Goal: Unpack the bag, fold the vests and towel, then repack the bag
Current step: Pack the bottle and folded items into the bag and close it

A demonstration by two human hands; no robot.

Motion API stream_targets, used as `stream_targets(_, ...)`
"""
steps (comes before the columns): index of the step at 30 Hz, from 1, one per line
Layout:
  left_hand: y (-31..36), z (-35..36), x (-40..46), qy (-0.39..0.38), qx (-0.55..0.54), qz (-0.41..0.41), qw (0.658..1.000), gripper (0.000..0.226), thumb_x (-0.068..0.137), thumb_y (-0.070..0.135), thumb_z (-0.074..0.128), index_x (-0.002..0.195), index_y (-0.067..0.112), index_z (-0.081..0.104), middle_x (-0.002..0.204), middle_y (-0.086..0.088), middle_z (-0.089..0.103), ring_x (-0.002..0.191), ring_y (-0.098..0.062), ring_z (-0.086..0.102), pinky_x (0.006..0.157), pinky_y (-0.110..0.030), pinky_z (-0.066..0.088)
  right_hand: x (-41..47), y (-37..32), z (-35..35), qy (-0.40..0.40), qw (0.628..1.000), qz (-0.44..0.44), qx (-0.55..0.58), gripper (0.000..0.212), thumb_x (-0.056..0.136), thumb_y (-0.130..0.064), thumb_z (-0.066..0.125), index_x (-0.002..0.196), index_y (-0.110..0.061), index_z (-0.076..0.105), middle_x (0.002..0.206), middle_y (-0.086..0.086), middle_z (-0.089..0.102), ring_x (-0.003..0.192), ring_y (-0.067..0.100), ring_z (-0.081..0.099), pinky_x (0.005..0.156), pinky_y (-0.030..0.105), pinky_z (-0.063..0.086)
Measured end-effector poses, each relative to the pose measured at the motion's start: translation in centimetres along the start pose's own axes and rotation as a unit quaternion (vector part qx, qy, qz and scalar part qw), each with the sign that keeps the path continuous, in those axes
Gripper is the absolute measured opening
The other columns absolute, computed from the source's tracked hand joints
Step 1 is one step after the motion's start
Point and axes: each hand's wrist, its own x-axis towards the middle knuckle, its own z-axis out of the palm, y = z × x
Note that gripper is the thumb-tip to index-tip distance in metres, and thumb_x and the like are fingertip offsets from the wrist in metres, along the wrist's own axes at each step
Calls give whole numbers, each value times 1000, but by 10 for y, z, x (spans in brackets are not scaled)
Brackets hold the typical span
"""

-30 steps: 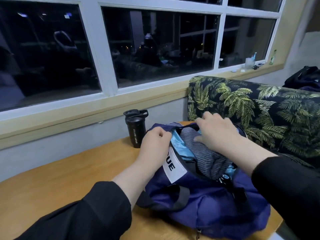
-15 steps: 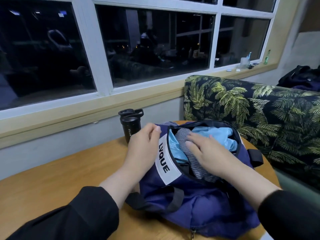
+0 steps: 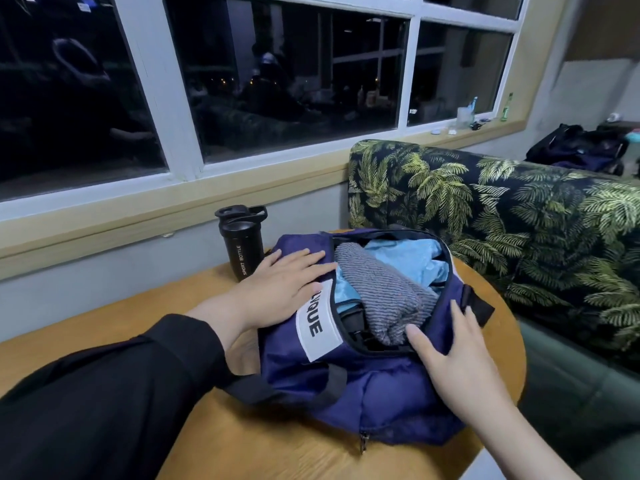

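A navy blue bag (image 3: 381, 393) with a white label lies unzipped on the round wooden table (image 3: 110, 317). Inside it a grey striped towel (image 3: 381, 296) lies on top of light blue fabric (image 3: 412, 258). My left hand (image 3: 280, 289) rests flat, fingers straight, on the bag's left flap beside the opening. My right hand (image 3: 450, 355) lies flat on the bag's near right edge, its thumb touching the towel's end. Neither hand grips anything.
A black sport bottle (image 3: 242, 247) stands on the table just left of the bag, near the wall. A palm-print sofa (image 3: 502, 209) runs along the right side. Small items sit on the window sill (image 3: 467, 123). A dark bag (image 3: 578, 150) lies far right.
My right hand has come out of the bag's opening and now lies flat on its near right edge. My left hand has flattened onto the left flap. The towel sits lower inside.
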Motion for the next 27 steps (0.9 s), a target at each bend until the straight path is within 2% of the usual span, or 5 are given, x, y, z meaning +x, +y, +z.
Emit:
stream_targets(5,8,16,-16,19,-23,-33,999,46,107,52,19,149,52,36,162,19,28,149,-8,22,116,-42,21,3,5,20,16,1000,-13,-16,87,87,-78,41,161,-38,15,170,-14,0,156,15,10,122,59,15)
stream_targets(11,30,19,-42,36,-23,-70,997,46,107,51,20,153,52,23,147,22,41,127,-14,39,102,-44,36,22,19,7,-54,995,-73,35,95,73,-84,38,158,-44,23,165,-24,11,155,6,13,125,51,16)
stream_targets(17,77,14,-85,70,44,-83,993,50,106,54,17,155,49,15,124,12,47,109,-20,44,88,-41,41,28,19,-16,-127,983,-104,86,69,86,-66,44,151,-43,33,157,-25,30,145,-2,29,111,20,23)
stream_targets(21,96,18,-97,75,47,-92,992,58,99,57,8,151,45,30,123,9,49,111,-23,47,88,-43,41,25,10,-30,-106,983,-84,122,81,69,-100,32,131,-51,44,134,-34,47,121,-7,48,102,20,27)
stream_targets(27,75,14,-108,76,-79,-89,990,61,99,64,19,150,40,41,138,18,50,124,-13,44,105,-39,37,16,-8,-29,-102,982,-57,147,50,88,-65,27,128,-44,48,130,-14,54,118,11,49,98,28,30)
